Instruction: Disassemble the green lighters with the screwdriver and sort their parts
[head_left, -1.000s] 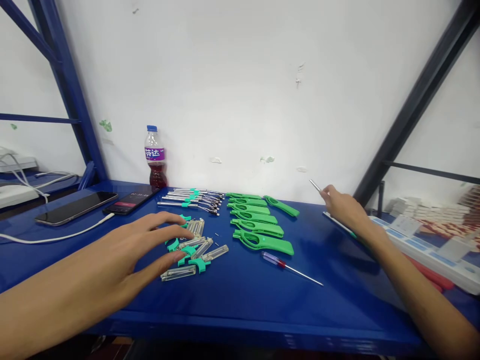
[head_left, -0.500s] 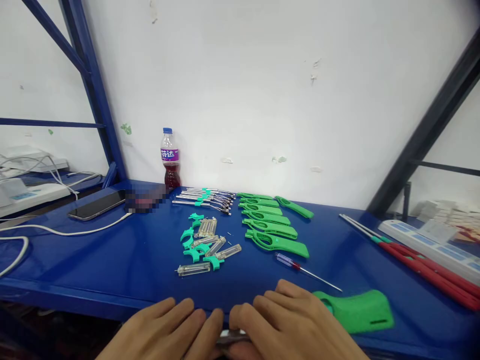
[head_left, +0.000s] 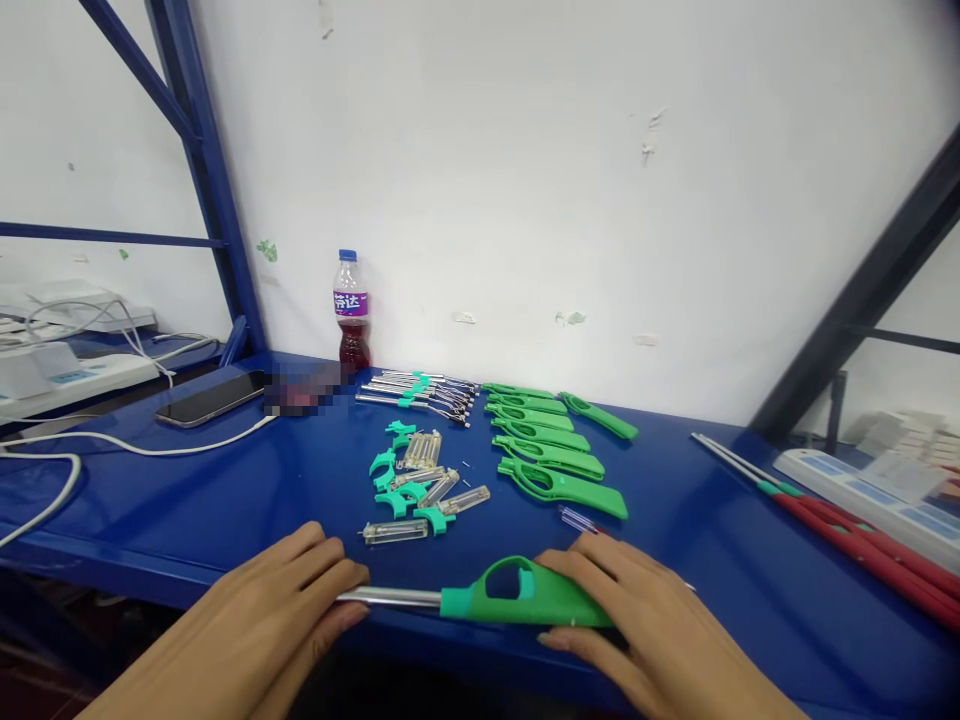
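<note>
A green long-necked gas lighter (head_left: 551, 597) lies crosswise at the table's front edge, its metal tube (head_left: 397, 597) pointing left. My left hand (head_left: 292, 590) is closed round the tube's far end, hiding the tip. Over the butt of the green handle, my right hand (head_left: 630, 610) grips with thumb below and fingers above. A teal trigger shows in the handle's loop. Just behind the lighter lie clear fuel tanks (head_left: 395, 532) and teal triggers (head_left: 435, 518). A screwdriver (head_left: 577, 518) is partly covered by my right hand.
Several green handle shells (head_left: 562, 490) lie in a column behind. Metal tubes with wires (head_left: 412, 400) lie near a drink bottle (head_left: 352, 315) by the wall. A phone (head_left: 214, 398) and white cable are left; red lighters (head_left: 832, 530) and a power strip (head_left: 862, 490) are right.
My hands, close together before, have moved apart. The green handle that lay by my right hand is now in its grip, with the metal tube reaching to my left hand.
</note>
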